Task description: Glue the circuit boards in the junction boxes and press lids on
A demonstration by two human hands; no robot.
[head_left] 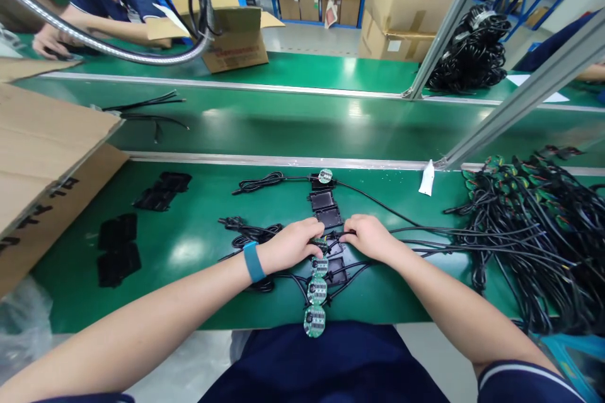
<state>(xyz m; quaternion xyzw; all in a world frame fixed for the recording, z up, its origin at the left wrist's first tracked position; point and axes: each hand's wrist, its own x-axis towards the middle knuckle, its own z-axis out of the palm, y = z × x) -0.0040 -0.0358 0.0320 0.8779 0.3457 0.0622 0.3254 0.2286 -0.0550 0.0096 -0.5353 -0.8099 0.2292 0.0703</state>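
Note:
My left hand (302, 242) pinches a small green circuit board (319, 244) over the row of black plastic cases in front of me. Closed on a black cable (347, 234), my right hand (366, 236) sits just right of the same case. Towards my body lie several round green circuit boards (317, 291), wired to black cables on both sides. Beyond my hands, black case halves (327, 217) form a column, and another round board (325, 175) rests on the farthest one. Coiled black cables (258, 236) lie left of the cases, partly hidden by my left hand.
Black cables with boards are heaped (505, 227) at the right. Black case parts (118, 249) and an open cardboard box (57, 201) are at the left. A white tube (426, 178) lies near the metal rail. Across the bench, a person's hand (51, 41) is near another box.

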